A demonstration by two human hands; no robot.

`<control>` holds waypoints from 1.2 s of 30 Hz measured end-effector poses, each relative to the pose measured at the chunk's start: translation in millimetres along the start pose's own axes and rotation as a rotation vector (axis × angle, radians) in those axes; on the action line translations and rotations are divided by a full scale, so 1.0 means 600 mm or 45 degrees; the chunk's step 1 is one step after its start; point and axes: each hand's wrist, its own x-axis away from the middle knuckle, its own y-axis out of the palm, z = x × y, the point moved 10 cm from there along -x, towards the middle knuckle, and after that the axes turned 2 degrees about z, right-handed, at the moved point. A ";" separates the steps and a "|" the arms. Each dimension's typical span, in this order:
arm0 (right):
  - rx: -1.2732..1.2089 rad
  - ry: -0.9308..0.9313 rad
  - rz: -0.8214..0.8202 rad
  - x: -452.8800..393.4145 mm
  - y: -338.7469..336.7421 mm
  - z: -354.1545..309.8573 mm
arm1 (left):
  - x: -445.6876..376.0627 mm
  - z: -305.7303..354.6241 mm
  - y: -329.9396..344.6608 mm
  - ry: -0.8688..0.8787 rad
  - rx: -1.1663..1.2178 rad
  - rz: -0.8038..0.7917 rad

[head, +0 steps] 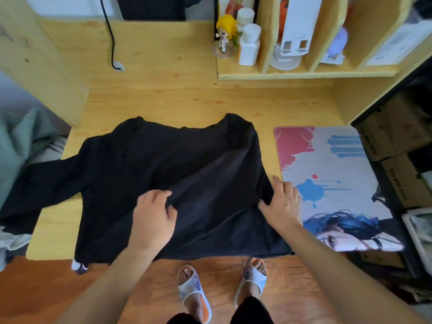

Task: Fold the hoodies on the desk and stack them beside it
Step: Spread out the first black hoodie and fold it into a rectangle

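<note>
We've got the black hoodie point(177, 174) flat on the desk point(163, 99), left hand point(153, 218) prob pinching a fold mid-body, right hand point(284, 204) spread on its right edge, left sleeve trailing off the desk's left side

hoodie point(163, 164) on desk point(163, 97), mousepad point(332, 164) right, shelf point(304, 72) behind

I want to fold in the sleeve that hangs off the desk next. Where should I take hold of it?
Grip the left sleeve of the black hoodie with the left hand, probably best near where it drapes over the desk edge, coming from the left. Its cuff hangs out of view, so the nearer part is the sure hold.
</note>
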 end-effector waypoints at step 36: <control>-0.254 -0.310 0.480 -0.046 -0.023 0.063 | -0.369 0.430 0.220 0.180 0.672 -0.696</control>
